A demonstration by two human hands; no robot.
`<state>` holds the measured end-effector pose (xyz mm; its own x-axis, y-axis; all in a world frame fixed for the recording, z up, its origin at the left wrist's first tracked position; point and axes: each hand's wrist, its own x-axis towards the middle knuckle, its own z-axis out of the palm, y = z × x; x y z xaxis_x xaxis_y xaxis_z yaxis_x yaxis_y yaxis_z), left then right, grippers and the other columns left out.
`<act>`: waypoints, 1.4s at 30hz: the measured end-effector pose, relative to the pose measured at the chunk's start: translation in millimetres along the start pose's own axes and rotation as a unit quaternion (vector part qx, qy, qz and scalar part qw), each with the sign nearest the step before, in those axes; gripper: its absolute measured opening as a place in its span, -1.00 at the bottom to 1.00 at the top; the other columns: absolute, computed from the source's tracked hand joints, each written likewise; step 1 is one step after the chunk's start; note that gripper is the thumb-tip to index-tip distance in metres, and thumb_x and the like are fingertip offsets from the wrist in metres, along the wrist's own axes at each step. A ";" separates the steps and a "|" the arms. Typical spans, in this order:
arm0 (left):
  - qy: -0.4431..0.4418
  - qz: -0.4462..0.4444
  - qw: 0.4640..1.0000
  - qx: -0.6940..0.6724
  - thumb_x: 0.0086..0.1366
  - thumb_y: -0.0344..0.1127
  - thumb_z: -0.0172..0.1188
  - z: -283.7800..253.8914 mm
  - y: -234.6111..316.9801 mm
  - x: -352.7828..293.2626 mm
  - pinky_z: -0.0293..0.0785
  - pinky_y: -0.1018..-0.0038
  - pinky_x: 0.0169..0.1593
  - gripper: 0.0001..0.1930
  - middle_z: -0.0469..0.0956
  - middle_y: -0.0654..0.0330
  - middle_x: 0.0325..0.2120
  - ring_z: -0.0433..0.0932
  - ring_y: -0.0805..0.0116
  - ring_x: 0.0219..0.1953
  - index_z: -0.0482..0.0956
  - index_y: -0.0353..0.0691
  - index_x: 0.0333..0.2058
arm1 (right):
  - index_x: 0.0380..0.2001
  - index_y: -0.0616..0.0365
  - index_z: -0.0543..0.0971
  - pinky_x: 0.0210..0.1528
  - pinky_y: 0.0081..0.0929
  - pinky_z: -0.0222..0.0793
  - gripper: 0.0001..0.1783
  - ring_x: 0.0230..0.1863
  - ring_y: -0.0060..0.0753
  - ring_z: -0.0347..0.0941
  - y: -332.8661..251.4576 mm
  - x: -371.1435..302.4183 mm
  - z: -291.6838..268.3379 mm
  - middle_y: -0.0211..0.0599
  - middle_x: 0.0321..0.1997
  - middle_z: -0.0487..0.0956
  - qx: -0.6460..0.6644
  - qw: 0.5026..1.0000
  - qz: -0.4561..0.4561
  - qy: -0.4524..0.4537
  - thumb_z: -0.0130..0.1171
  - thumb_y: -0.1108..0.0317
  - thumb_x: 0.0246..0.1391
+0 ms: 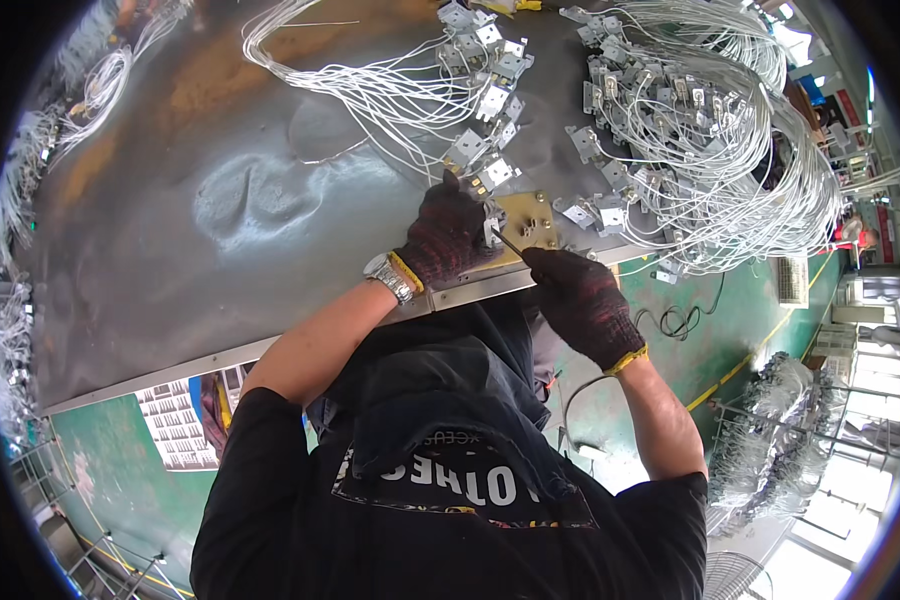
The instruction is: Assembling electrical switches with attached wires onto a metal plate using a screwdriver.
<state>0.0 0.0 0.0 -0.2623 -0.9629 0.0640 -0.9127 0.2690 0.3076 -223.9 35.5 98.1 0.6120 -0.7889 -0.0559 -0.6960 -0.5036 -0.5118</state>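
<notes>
L hand (448,236), dark knit glove, fingers curled, presses small metal bracket (493,224) onto brass jig plate (526,222) at workbench (170,260) edge. R hand (582,300) fisted round thin screwdriver (508,243), tip at bracket. White-wired brackets (670,130) heaped behind.

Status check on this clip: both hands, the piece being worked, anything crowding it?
Left hand gloved, pressing a small metal part onto the brass plate. Right hand gripping a thin tool, tip at the plate. Wired metal parts heaped close beside.

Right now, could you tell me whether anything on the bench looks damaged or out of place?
The grey bench mat is rumpled into raised wrinkles left of the left hand; otherwise nothing stands out around the brass plate.
</notes>
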 end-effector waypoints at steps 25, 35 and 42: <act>0.090 0.024 0.984 -0.152 -0.12 0.23 0.58 10.1 -15.7 -9.4 0.43 0.09 0.21 -0.32 0.67 -0.10 -0.23 0.58 -0.14 0.01 0.68 -0.27 -0.23 | 0.11 0.36 0.52 -0.46 -0.45 0.53 -0.40 -0.42 -0.37 0.54 42.7 -44.5 109.0 -0.22 -0.33 0.57 0.767 0.639 0.053 -0.012 0.35 0.13 0.16; 0.055 0.054 0.987 -0.140 -0.12 0.04 0.63 -21.5 -15.1 -30.0 0.47 0.09 0.19 -0.40 0.65 0.00 -0.29 0.59 -0.11 -0.08 0.67 -0.22 -0.17 | 0.08 0.31 0.50 -0.52 -0.52 0.42 -0.63 -0.55 -0.48 0.48 14.9 -3.9 78.6 -0.32 -0.46 0.54 0.541 0.813 0.205 0.065 0.22 0.36 0.27; 0.003 0.118 0.988 -0.099 -0.06 0.46 0.42 -36.9 -26.1 -50.0 0.43 0.11 0.19 -0.23 0.63 -0.12 -0.46 0.63 -0.13 -0.17 0.68 -0.30 -0.38 | 0.12 0.30 0.48 -0.52 -0.50 0.46 -0.58 -0.54 -0.51 0.50 8.0 68.4 56.9 -0.29 -0.42 0.58 0.501 0.827 0.195 0.163 0.21 0.39 0.22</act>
<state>48.5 40.3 23.9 -0.4585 -0.8739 0.1613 -0.7470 0.4774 0.4627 -166.3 -2.5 41.4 0.1666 -0.9581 -0.2328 -0.0544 0.2268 -0.9724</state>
